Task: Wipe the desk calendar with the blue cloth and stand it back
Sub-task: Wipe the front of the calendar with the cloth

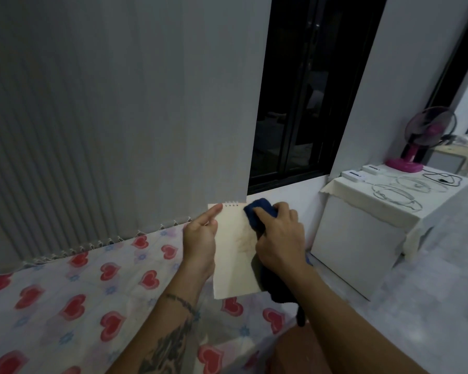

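Note:
The desk calendar (234, 255) is a cream card with a small spiral binding at its top edge. It is lifted in the air above the bed. My left hand (200, 238) grips its left edge, with the index finger stretched toward the top corner. My right hand (280, 238) presses the dark blue cloth (260, 211) against the calendar's upper right side. More of the cloth hangs below my right wrist. A faint brownish smudge shows on the card near my right hand.
A bed with a heart-print sheet (92, 298) lies below my arms. Grey vertical blinds (106, 117) and a dark window (303, 103) are behind. To the right stands a white cabinet (362, 238) with a pink fan (416, 141), cables and small white boxes.

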The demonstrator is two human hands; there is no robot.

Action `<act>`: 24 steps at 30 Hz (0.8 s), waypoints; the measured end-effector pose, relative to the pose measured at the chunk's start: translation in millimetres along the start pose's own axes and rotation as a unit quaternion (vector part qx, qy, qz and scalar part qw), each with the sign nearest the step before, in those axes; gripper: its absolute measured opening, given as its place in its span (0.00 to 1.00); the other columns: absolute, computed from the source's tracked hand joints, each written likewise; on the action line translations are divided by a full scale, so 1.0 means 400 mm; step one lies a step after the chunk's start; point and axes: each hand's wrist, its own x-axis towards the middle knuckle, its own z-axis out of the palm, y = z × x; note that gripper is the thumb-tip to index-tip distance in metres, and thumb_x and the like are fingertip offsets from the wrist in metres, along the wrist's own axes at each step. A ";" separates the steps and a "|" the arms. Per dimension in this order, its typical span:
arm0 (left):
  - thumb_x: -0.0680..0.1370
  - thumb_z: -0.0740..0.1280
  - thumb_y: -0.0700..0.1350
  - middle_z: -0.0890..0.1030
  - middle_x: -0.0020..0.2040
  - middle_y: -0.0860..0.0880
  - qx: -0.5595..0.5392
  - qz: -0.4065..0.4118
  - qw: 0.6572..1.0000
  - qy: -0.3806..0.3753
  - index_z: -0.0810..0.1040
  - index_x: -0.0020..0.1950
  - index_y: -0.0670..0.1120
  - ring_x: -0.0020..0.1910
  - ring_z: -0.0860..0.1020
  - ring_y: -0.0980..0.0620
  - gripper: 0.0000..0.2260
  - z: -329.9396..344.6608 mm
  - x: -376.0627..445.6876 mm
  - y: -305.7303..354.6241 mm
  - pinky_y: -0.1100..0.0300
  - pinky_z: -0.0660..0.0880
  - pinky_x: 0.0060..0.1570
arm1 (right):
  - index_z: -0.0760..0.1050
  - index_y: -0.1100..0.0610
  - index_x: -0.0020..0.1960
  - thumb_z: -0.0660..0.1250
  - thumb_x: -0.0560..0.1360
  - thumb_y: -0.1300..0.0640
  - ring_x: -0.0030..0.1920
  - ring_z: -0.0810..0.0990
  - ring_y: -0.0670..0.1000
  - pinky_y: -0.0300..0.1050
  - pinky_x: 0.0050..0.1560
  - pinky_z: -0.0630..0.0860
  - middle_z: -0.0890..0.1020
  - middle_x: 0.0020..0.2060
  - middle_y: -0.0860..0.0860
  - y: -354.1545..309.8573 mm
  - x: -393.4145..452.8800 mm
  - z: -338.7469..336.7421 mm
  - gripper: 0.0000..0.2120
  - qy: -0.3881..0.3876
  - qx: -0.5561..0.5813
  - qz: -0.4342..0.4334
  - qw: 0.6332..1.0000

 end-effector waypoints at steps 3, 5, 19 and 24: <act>0.83 0.59 0.39 0.82 0.54 0.54 -0.007 0.012 1.000 0.013 0.86 0.42 0.58 0.43 0.82 0.53 0.21 0.004 -0.005 0.004 0.66 0.79 0.32 | 0.70 0.43 0.62 0.67 0.72 0.51 0.57 0.67 0.53 0.46 0.53 0.65 0.69 0.61 0.52 -0.024 -0.043 0.019 0.19 -0.034 0.050 -0.090 0.994; 0.83 0.59 0.38 0.78 0.59 0.55 -0.008 0.026 0.999 0.016 0.85 0.43 0.57 0.49 0.79 0.55 0.20 -0.007 -0.002 0.011 0.73 0.76 0.32 | 0.73 0.43 0.62 0.67 0.73 0.50 0.58 0.66 0.51 0.45 0.55 0.65 0.69 0.62 0.52 -0.003 -0.069 0.026 0.17 -0.068 0.077 -0.130 0.986; 0.83 0.59 0.38 0.79 0.64 0.51 0.019 -0.001 0.998 0.064 0.86 0.40 0.59 0.49 0.80 0.51 0.23 -0.040 0.019 -0.040 0.60 0.81 0.43 | 0.74 0.44 0.60 0.69 0.72 0.51 0.57 0.69 0.52 0.48 0.55 0.70 0.71 0.60 0.52 -0.025 -0.113 0.088 0.17 -0.075 0.083 -0.135 0.984; 0.83 0.60 0.39 0.81 0.60 0.51 0.019 -0.016 0.997 0.078 0.86 0.50 0.55 0.43 0.76 0.48 0.16 -0.067 0.031 -0.050 0.54 0.80 0.48 | 0.74 0.45 0.61 0.68 0.73 0.54 0.56 0.68 0.50 0.45 0.55 0.68 0.71 0.58 0.51 0.018 -0.106 0.108 0.17 -0.068 0.097 -0.044 0.992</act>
